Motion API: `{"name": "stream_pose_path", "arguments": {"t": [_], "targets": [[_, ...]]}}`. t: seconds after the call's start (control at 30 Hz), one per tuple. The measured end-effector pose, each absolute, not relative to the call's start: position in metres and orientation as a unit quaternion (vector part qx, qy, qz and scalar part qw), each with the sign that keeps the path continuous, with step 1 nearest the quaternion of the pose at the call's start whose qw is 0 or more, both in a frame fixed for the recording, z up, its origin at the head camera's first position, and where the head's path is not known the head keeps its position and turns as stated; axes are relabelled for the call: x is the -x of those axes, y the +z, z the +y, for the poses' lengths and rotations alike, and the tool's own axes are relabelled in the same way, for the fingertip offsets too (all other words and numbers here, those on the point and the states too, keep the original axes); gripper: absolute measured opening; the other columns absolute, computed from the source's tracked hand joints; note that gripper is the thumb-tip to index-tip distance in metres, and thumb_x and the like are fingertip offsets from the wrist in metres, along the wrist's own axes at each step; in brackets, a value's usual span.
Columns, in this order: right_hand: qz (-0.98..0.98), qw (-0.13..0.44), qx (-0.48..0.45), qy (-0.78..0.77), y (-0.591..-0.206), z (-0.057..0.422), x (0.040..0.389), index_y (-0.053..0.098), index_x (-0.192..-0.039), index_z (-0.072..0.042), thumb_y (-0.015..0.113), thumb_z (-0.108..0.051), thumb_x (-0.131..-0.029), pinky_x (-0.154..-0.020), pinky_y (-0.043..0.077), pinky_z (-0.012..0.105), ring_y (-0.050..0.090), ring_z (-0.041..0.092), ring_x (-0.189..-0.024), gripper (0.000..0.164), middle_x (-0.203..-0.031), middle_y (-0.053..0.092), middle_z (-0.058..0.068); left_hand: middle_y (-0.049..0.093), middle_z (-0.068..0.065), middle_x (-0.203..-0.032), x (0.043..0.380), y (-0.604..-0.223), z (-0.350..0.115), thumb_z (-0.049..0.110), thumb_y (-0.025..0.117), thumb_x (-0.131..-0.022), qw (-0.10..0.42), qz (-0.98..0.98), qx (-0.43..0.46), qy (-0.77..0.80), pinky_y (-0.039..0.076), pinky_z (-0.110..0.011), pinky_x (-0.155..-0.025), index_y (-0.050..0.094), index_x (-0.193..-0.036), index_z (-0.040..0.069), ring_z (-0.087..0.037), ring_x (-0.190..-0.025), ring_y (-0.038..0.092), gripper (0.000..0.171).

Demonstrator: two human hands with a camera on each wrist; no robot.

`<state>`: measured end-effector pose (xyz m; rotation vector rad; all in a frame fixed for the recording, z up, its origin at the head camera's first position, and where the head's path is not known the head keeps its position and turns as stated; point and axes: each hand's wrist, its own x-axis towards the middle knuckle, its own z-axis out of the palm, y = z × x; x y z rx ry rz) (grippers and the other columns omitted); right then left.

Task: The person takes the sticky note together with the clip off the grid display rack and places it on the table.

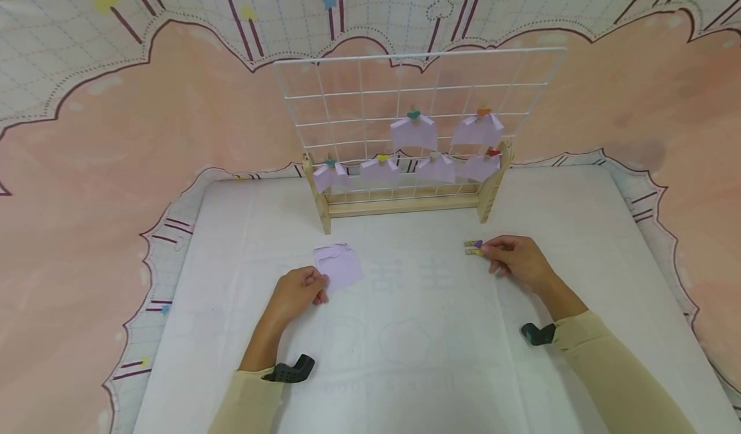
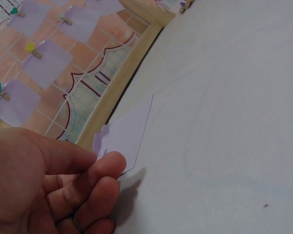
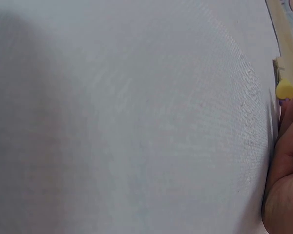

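Note:
A lilac paper note (image 1: 341, 270), creased along its top edge, is pinched by its lower left side between the thumb and fingers of my left hand (image 1: 301, 292). In the left wrist view, part of this note (image 2: 129, 129) shows beyond the fingertips, over the white table. Two small wooden clothespins lie side by side at the right, one with a purple heart (image 1: 478, 244) and one with a yellow heart (image 1: 479, 252). My right hand (image 1: 518, 260) pinches at the purple-heart clothespin with curled fingers. The yellow heart (image 3: 285, 89) shows beside that hand in the right wrist view.
A white wire grid (image 1: 341, 109) on a wooden stand (image 1: 405, 207) rises at the table's back. Several lilac notes (image 1: 413, 133) hang from it on heart clothespins, in two rows. The white table (image 1: 417, 357) spreads in front. Patterned cloth (image 1: 87, 228) surrounds it.

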<state>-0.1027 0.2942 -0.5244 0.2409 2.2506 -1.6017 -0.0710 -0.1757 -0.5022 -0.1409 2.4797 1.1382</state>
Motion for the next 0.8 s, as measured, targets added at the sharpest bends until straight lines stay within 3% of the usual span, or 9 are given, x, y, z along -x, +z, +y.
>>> {"name": "stream_pose_path", "arguments": {"t": [0.43, 0.8], "targets": [[0.777, 0.177, -0.09, -0.598, -0.5283, 0.2953, 0.1015, 0.067, -0.115, 0.005, 0.074, -0.025, -0.095, -0.056, 0.054, 0.021, 0.065, 0.008, -0.064, 0.037, -0.077, 0.07, -0.004, 0.072, 0.0, -0.071, 0.0702, -0.5023, -0.1771, 0.028, 0.061, -0.102, 0.201, 0.886, 0.053, 0.414, 0.041, -0.029, -0.07, 0.065, -0.087, 0.008, -0.014, -0.068, 0.061, 0.025], [0.741, 0.176, -0.086, -0.643, -0.5208, 0.2919, 0.0994, 0.07, -0.107, -0.001, 0.072, -0.02, -0.096, -0.058, 0.054, 0.021, 0.062, 0.007, -0.065, 0.022, -0.078, 0.07, -0.003, 0.072, 0.0, -0.07, 0.0725, -0.5018, -0.175, 0.029, 0.061, -0.101, 0.191, 0.883, 0.052, 0.427, 0.043, -0.029, -0.07, 0.066, -0.087, 0.008, -0.016, -0.067, 0.061, 0.026]]}}
